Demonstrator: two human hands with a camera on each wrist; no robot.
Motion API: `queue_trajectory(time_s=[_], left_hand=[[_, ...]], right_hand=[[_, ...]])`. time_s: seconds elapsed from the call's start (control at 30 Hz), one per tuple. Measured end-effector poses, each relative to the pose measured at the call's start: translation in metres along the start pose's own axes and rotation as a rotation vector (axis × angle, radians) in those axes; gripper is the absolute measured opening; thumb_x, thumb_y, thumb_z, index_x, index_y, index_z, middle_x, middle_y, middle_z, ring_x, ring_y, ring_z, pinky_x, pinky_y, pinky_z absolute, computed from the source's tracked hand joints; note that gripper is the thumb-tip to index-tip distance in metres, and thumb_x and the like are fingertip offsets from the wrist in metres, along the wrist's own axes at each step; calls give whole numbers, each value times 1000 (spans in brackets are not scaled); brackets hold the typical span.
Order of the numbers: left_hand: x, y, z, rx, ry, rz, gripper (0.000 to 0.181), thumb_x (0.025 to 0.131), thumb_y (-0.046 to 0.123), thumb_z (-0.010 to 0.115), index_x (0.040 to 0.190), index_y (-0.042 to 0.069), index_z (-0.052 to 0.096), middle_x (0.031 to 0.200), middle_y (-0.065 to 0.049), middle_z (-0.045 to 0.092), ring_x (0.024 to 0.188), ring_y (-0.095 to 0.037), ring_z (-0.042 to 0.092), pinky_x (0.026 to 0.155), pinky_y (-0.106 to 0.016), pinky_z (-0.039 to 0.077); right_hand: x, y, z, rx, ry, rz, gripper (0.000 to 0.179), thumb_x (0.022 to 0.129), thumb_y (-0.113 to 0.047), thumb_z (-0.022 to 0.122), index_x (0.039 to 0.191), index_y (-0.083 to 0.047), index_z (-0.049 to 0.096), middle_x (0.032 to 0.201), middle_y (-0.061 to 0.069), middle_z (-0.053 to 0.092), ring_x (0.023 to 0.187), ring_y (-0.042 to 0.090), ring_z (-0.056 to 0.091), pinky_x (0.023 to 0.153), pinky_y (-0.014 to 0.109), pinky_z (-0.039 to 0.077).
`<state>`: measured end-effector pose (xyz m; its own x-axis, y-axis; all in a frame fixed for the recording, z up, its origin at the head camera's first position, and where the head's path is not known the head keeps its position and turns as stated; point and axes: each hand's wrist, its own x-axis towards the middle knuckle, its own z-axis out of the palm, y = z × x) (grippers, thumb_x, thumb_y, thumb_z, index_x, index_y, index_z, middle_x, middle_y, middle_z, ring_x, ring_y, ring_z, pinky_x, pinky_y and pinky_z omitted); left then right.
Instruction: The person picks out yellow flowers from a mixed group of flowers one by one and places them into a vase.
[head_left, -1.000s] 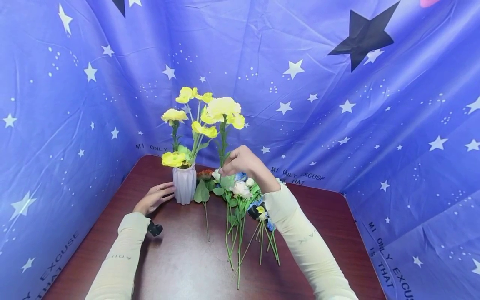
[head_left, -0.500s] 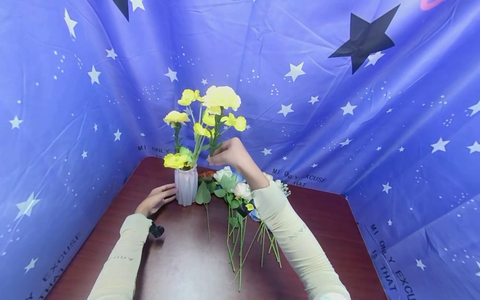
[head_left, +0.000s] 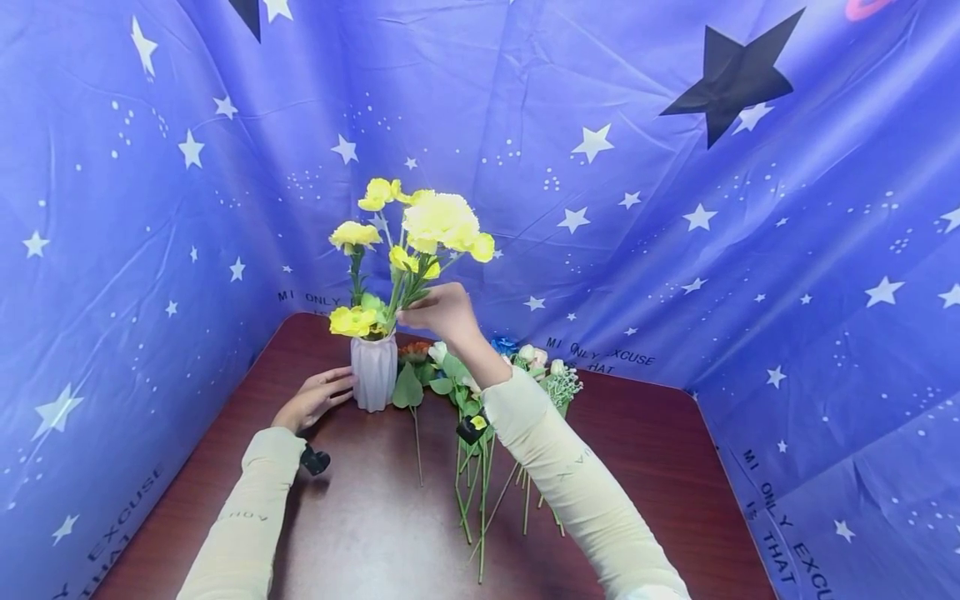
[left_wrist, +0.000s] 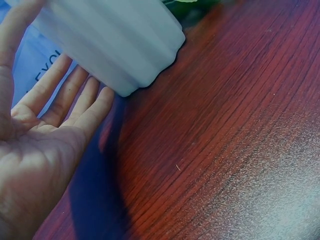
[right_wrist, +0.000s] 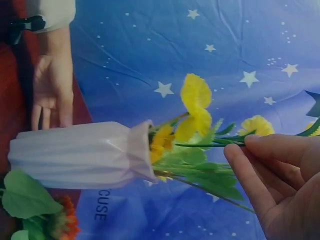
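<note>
A pale, pleated vase (head_left: 373, 375) stands upright on the table, holding several yellow flowers (head_left: 352, 320). My left hand (head_left: 313, 400) touches its left side with extended fingers; the left wrist view shows these fingertips along the vase's lower wall (left_wrist: 115, 45). Between thumb and fingertips, my right hand (head_left: 442, 312) pinches the green stem (right_wrist: 200, 145) of a large yellow carnation (head_left: 441, 218). In the right wrist view, the stem's lower end points toward the vase mouth, just outside the rim (right_wrist: 145, 150) and overlapping the flowers there.
Right of the vase lie an orange flower (head_left: 414, 352) with a broad green leaf (head_left: 407, 387), a blue flower (head_left: 505, 345) and white filler blooms (head_left: 562, 387). Several long green stems (head_left: 482, 500) reach toward the table's front. A blue star-print cloth (head_left: 600, 208) surrounds the table.
My right hand has moved left with the carnation, from beyond the loose flowers to close above the vase mouth. My left hand stays at the vase.
</note>
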<state>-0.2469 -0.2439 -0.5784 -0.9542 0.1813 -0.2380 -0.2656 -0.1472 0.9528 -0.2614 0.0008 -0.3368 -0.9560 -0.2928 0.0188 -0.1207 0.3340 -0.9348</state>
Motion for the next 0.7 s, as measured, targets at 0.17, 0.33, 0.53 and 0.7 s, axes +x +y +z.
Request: queue_trajectory(time_s=[0.17, 0.33, 0.53, 0.7], left_hand=[[1, -1, -1, -5, 9, -5, 70, 105, 19, 58, 157, -9, 21, 164, -27, 23, 143, -28, 43, 124, -49, 30], [2, -2, -1, -13, 27, -7, 70, 103, 20, 62, 157, -8, 26, 160, -22, 32, 129, -14, 54, 123, -48, 32], [1, -2, 0, -1, 19, 2, 67, 105, 18, 58, 157, -8, 25, 161, -24, 31, 138, -23, 47, 123, -47, 33], [1, -2, 0, 6, 9, 3, 66, 106, 18, 55, 157, -8, 23, 163, -27, 26, 142, -25, 44, 123, -47, 32]], right_hand=[[-1, 6, 10, -50, 47, 7, 14, 83, -10, 85, 91, -1, 81, 90, 15, 78, 81, 26, 76, 78, 36, 65], [-2, 10, 19, -96, 96, 7, 12, 83, -15, 85, 87, -4, 81, 84, 12, 78, 78, 25, 76, 68, 29, 62], [-1, 17, 26, -130, 134, -56, 12, 85, -15, 83, 88, -3, 81, 81, 13, 78, 59, 12, 66, 55, 21, 52], [-2, 20, 31, -173, 160, -105, 11, 86, -16, 82, 87, -4, 82, 78, 13, 77, 58, 10, 64, 51, 21, 47]])
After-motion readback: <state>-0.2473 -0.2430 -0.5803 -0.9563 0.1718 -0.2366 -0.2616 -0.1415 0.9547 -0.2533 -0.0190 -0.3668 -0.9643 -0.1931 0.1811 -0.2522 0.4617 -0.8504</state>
